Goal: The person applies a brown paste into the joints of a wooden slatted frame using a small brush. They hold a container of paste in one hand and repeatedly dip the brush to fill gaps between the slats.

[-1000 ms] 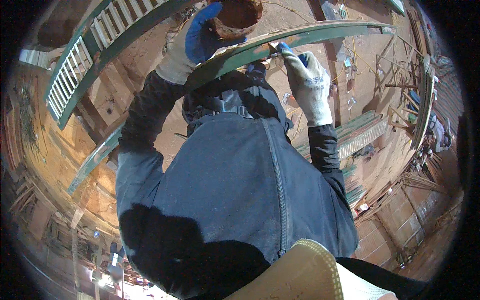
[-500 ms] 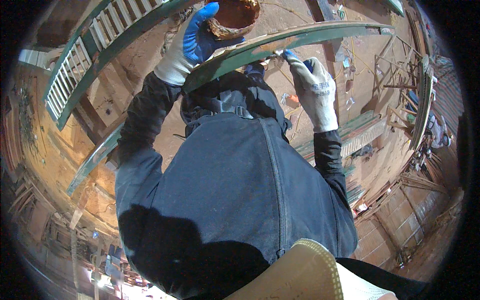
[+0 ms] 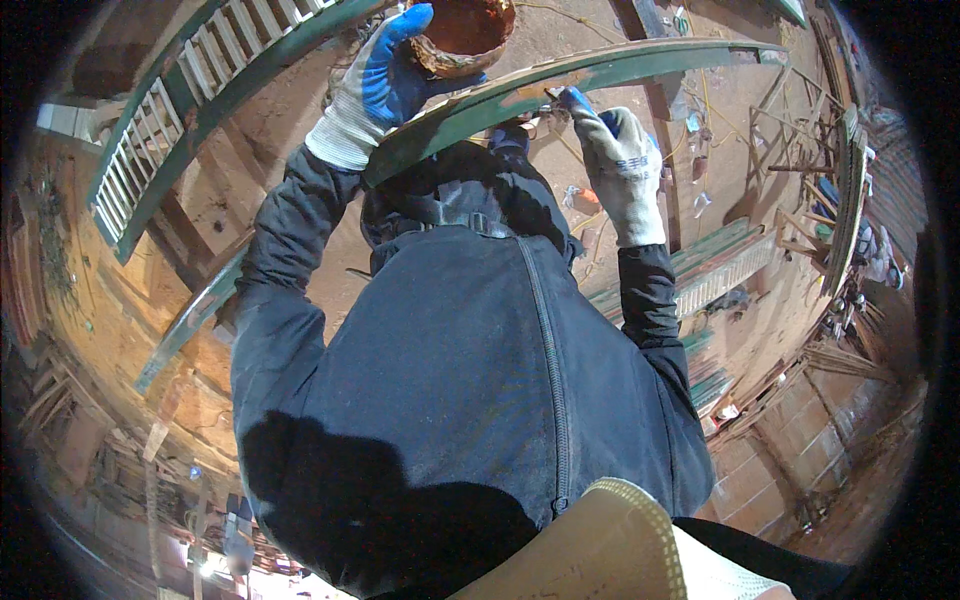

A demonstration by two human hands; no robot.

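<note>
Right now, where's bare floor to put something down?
Brown floor looks mostly bare between the brown bowl, the dark beam and the green bar, though a cord crosses it. A smaller patch shows between the left sleeve and the jacket. It's crowded toward the right edge with planks, and at upper left with a slatted green panel.

Brown bowl (image 3: 460, 58) in left grip (image 3: 380, 92)

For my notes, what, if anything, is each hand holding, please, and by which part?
Left hand: a brown container, by its outer side. Right hand: something small, too unclear to name.
</note>
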